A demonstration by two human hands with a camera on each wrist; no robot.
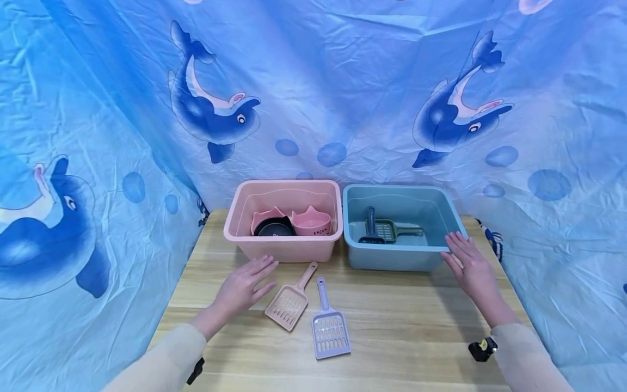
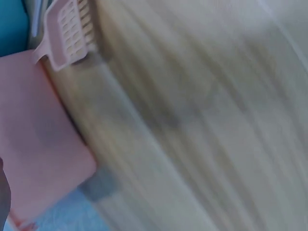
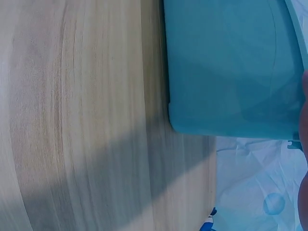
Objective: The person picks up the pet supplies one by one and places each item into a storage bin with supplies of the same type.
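My left hand point(image 1: 245, 288), fingers extended, hovers in front of the pink tub point(image 1: 289, 251), left of a pink litter scoop point(image 1: 307, 275). My right hand point(image 1: 471, 268) is at the front right corner of the teal tub point(image 1: 397, 258), fingers straight at its rim; in the right wrist view only part of a finger point(image 3: 303, 125) shows beside the tub. A lilac litter scoop point(image 1: 323, 296) lies right of the pink one. Inside the pink tub are a black bowl point(image 1: 274, 227) and two pink cat-eared bowls point(image 1: 311, 222). The teal tub holds a navy scoop point(image 1: 372, 223) and a dark green scoop point(image 1: 409, 231).
Both tubs stand side by side along the back of the wooden table point(image 1: 401, 326). A blue dolphin-print curtain point(image 1: 318, 81) hangs behind the table and at both sides.
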